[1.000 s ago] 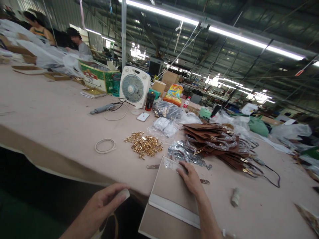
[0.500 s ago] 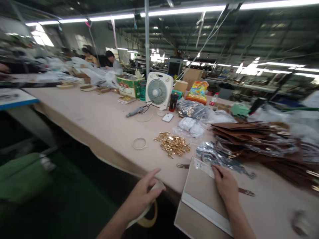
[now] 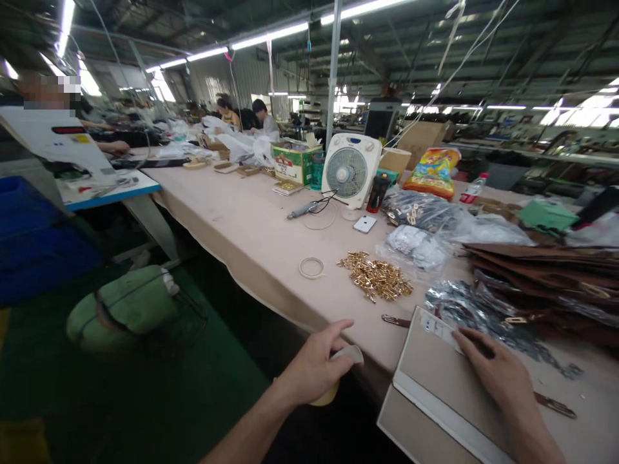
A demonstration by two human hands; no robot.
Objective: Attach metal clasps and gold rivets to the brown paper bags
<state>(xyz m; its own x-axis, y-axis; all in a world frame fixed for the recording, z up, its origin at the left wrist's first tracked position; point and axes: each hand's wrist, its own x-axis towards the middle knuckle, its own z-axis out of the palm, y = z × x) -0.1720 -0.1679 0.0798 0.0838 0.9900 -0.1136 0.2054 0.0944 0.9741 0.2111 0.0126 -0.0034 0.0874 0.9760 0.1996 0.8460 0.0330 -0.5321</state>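
Observation:
My left hand (image 3: 316,364) is off the table's front edge, thumb and fingers closed around a roll of pale tape (image 3: 355,353). Its yellowish lower rim shows under my palm. A beige bag panel (image 3: 435,367) with a white band across it lies at the table edge, partly overhanging. My right hand (image 3: 498,367) rests on this panel, thumb and fingertips drawn together beside a shiny pale strip (image 3: 435,327); what they pinch, if anything, is hidden. Brown strap ends with gold-coloured buckles stick out past the panel, one strap (image 3: 394,320) left and another strap (image 3: 554,404) right.
Gold metal fittings (image 3: 377,277) lie heaped behind the panel, beside a pale ring (image 3: 311,267). Further back stand a fan (image 3: 351,171), a phone (image 3: 364,223) and bagged parts (image 3: 420,209). Brown bag pieces (image 3: 541,277) are stacked right. A green bundle (image 3: 130,306) sits on the floor.
The view has swung left, so everything sits further right and a sewing machine with a person behind it appears. Both hands keep much the same places beside and on the panel.

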